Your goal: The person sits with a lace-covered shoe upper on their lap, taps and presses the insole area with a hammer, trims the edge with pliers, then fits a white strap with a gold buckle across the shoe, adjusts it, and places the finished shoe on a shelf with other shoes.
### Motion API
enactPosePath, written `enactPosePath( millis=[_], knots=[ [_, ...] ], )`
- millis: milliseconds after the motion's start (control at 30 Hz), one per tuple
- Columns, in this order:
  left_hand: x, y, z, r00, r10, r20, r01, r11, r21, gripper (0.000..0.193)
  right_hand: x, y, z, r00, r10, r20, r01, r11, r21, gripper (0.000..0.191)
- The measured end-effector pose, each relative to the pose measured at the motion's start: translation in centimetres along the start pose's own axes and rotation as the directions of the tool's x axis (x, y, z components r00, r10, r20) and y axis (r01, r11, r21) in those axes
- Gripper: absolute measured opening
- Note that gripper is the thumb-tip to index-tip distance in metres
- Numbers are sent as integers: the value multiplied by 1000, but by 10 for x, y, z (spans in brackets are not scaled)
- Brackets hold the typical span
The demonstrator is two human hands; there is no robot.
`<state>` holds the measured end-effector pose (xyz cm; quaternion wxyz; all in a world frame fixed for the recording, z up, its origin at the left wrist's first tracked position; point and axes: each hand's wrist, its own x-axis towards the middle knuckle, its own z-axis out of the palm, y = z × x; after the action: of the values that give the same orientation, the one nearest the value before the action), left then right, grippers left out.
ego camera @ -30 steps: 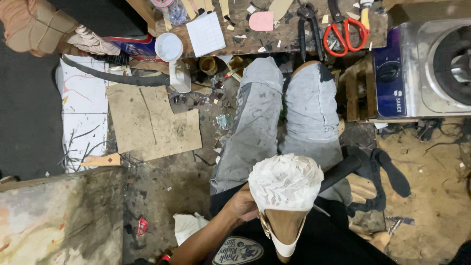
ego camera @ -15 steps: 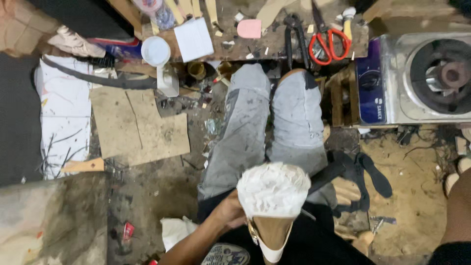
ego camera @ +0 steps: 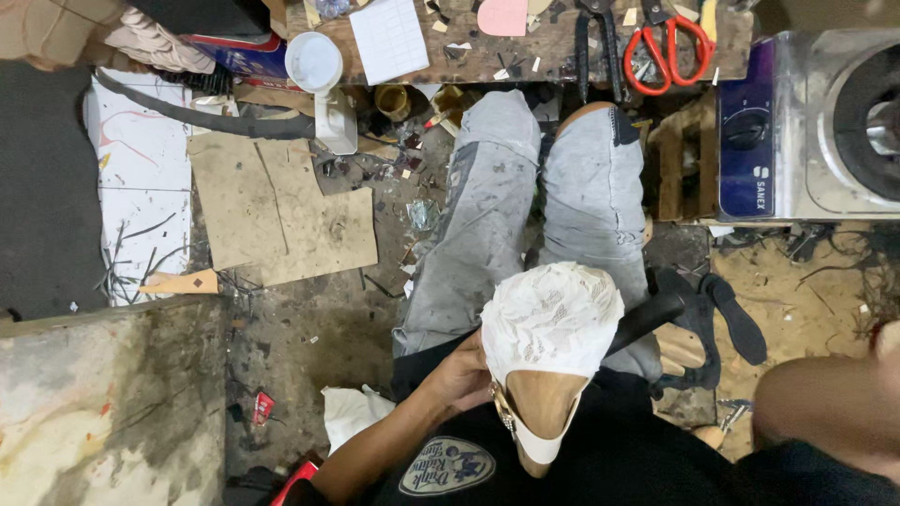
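Now the white lace-covered shoe (ego camera: 551, 323) is sitting lower and nearer the body than a second ago, resting over the lap above the grey jeans (ego camera: 487, 215), its tan insole facing up. The left hand (ego camera: 461, 373) is staying curled against the shoe's side, fingers pressing into the lace edge. The right hand is hiding behind the shoe, so I cannot tell its grip. Red scissors (ego camera: 667, 45) are lying untouched on the table (ego camera: 562, 52), well apart.

Cardboard (ego camera: 281, 215) on littered dirt floor (ego camera: 319, 328)
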<state>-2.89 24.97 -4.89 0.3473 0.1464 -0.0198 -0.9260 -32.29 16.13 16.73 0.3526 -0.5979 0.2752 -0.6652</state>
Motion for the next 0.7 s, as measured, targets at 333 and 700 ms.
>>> enactPosePath(
  millis=[333, 700],
  knots=[
    [10, 2, 3, 999, 11, 53, -8, 998, -58, 87, -67, 73, 22, 777, 630, 2, -630, 776, -30, 23],
    [12, 2, 8, 998, 47, 51, -45, 999, -30, 86, -92, 89, 1, 614, 682, 398, -760, 647, 63, 59]
  ],
)
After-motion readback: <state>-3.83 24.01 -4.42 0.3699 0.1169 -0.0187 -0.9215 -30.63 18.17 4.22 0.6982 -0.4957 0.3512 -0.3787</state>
